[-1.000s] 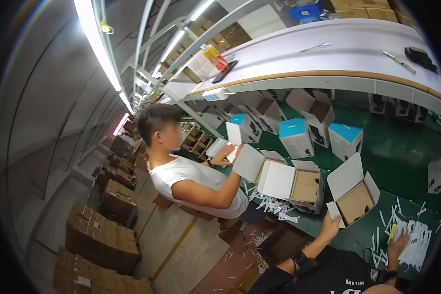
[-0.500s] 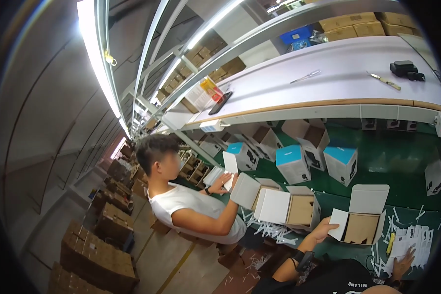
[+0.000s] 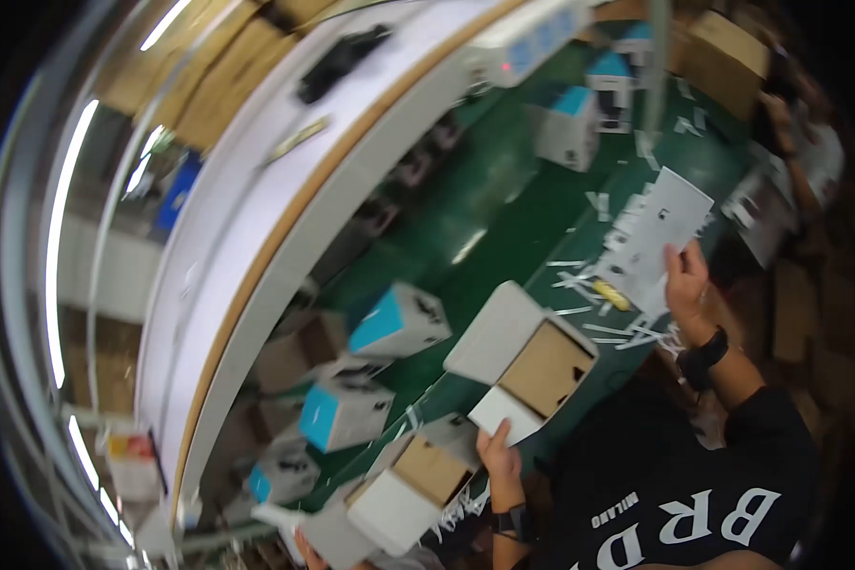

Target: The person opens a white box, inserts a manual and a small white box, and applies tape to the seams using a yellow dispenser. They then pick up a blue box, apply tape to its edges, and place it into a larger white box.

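Observation:
An open white carton (image 3: 553, 366) with a brown cardboard insert stands in front of me, its lid raised. My left hand (image 3: 500, 454) is closed on the small white side flap of this carton. Off to the right, my right hand (image 3: 686, 285) grips a white printed sheet (image 3: 673, 217) by its near edge, thumb on top. The sheet hangs tilted over a spread of white papers (image 3: 627, 228). A yellow tool (image 3: 612, 294), perhaps a cutter, lies beside the papers among white paper strips (image 3: 627, 334).
A second open carton (image 3: 427, 470) stands at lower left, near a co-worker's hand (image 3: 309, 551). White-and-blue boxes (image 3: 399, 318) line the green bench. A raised shelf (image 3: 247, 223) holds a knife (image 3: 296, 139) and a black object (image 3: 344, 62). Another person (image 3: 807, 152) works at far right.
My view has swung to the right and tilted. My right hand, earlier flat on the papers, now holds a sheet raised. The left hand stays at the carton's flap.

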{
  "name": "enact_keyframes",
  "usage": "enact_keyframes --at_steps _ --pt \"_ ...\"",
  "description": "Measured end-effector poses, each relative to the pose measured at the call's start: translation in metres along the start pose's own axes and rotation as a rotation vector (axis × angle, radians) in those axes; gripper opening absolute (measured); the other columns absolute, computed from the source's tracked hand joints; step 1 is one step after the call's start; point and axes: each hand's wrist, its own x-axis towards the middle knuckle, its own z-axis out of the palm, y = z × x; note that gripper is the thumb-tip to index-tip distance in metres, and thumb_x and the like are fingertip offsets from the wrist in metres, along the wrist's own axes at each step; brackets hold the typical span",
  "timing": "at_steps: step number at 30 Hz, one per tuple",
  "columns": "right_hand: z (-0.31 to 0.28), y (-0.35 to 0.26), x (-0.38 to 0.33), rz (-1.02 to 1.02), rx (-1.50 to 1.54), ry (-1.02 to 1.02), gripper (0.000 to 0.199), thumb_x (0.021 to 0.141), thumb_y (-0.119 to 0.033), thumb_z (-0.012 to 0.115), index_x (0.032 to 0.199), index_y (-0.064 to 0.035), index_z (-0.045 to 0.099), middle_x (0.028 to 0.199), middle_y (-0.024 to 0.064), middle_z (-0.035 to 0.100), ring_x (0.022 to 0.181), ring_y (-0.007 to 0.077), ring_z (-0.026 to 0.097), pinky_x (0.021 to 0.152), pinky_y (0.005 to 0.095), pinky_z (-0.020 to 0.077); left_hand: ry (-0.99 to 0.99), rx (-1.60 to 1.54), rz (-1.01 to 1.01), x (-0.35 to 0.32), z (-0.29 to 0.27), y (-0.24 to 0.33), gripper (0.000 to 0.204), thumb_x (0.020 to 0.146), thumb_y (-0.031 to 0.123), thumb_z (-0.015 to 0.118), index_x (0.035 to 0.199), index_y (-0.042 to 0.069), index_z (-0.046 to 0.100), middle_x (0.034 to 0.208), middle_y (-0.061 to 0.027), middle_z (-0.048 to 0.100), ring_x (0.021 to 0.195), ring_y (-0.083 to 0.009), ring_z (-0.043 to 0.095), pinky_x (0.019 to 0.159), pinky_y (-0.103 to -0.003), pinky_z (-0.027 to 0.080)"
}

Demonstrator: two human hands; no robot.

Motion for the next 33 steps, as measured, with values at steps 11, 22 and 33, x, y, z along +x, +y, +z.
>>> enact_keyframes --at_steps 11,22,33 --pt "0.05 -0.107 -0.101 -0.63 0.078 -0.771 0.025 0.08 -0.014 0.082 0.096 0.0023 0.073 0.078 0.012 0.07 0.056 0.0308 0.067 0.049 0.0372 0.0514 0.013 -0.102 -0.099 0.003 0.048 -0.018 0.044 0.102 0.012 0.061 0.141 -0.008 0.054 0.136 -0.0174 0.063 0.122 -0.0297 0.063 0.105 -0.045 0.05" --pt "0.077 -0.126 -0.129 -0.458 -0.079 -1.221 0.035 0.087 -0.028 0.065 0.108 -0.0001 0.061 0.101 0.0179 0.062 0.089 0.0414 0.067 0.076 0.0478 0.0554 0.052 0.514 0.111 -0.008 0.014 -0.005 0.052 0.091 0.015 0.067 0.135 -0.011 0.058 0.13 -0.0282 0.066 0.115 -0.0395 0.066 0.102 -0.05 0.052" --pt "0.076 -0.126 -0.103 -0.172 0.145 -1.291 0.056 0.084 -0.025 0.065 0.134 -0.0033 0.057 0.103 0.0219 0.066 0.093 0.0423 0.068 0.08 0.0514 0.0573 -0.089 0.267 0.392 0.0 0.046 0.009 0.061 0.089 0.0 0.066 0.145 -0.008 0.044 0.141 -0.0268 0.057 0.124 -0.0368 0.06 0.105 -0.051 0.051"
